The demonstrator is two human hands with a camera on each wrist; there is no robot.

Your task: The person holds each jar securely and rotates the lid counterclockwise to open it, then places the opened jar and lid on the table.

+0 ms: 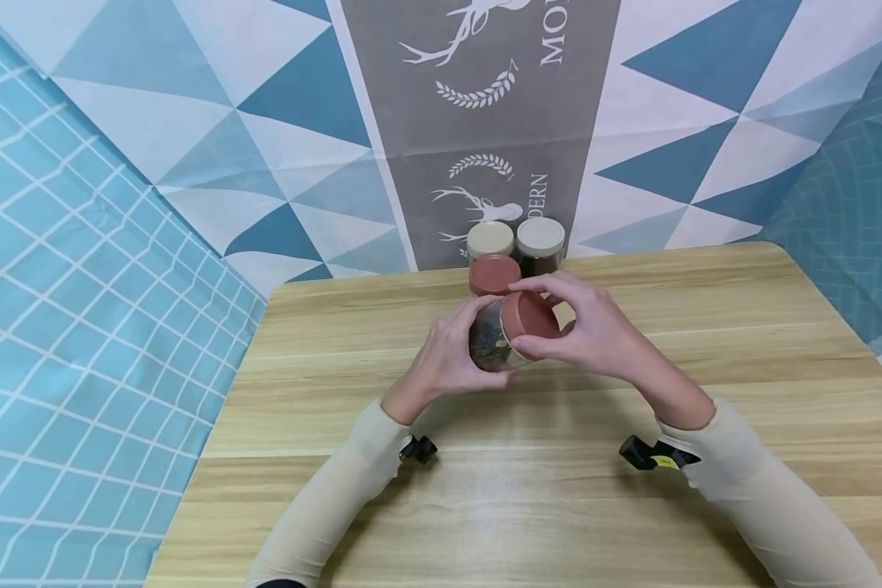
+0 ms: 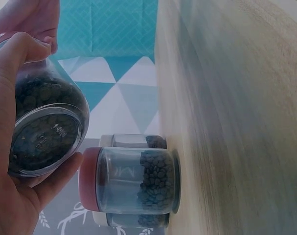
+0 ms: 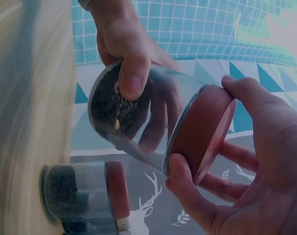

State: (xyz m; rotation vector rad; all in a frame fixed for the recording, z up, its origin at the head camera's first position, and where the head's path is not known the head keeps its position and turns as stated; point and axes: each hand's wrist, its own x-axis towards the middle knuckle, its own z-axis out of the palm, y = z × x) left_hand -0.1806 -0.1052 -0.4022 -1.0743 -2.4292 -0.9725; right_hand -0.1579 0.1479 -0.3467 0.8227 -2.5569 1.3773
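A clear glass jar (image 1: 488, 339) with dark bean-like pieces inside is held tilted above the table. My left hand (image 1: 448, 351) grips the glass body, fingers and thumb curled round it. At the other end, my right hand (image 1: 588, 327) grips the rim of the reddish-brown lid (image 1: 532, 317) between thumb and fingers. The right wrist view shows that lid (image 3: 202, 127) sitting on the jar's mouth; whether it is loose or tight I cannot tell. In the left wrist view, the base of the jar (image 2: 45, 139) faces the camera.
Behind my hands stands another jar with a reddish-brown lid (image 1: 495, 275). Two more jars, one with a cream lid (image 1: 490, 238) and one with a whitish lid (image 1: 540, 235), stand near the patterned backdrop (image 1: 485, 122). All are on the wooden table (image 1: 500, 514).
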